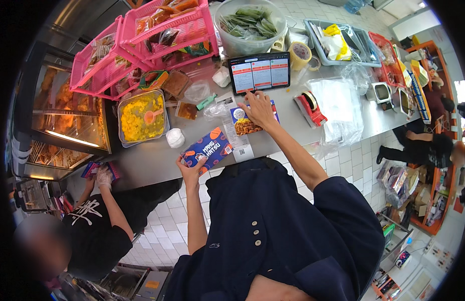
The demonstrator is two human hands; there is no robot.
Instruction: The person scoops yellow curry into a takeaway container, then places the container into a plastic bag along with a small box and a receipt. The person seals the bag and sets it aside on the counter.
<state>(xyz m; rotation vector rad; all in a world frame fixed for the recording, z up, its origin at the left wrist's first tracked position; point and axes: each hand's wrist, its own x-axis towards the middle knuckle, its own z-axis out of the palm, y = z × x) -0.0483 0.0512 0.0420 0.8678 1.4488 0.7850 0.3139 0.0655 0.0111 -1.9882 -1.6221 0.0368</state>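
My left hand [191,171] grips the near left end of a blue printed card or carton [213,146], with the thumb on top. Its printed face is turned up at the counter's front edge. Fingers spread, my right hand [259,111] reaches to the lower edge of a tablet [260,73] whose screen shows several order panels. Whether a fingertip touches the glass I cannot tell. Under that hand lies a second printed card or carton [243,126] with a food picture, partly hidden. A long paper receipt [242,148] runs between the two printed pieces.
On the left stand a tub of yellow food [142,116] with an orange scoop, pink baskets [123,49] and a heated display case [66,109]. A red tape dispenser [311,109] and plastic bags [340,105] lie right. A gloved co-worker [100,225] works at left.
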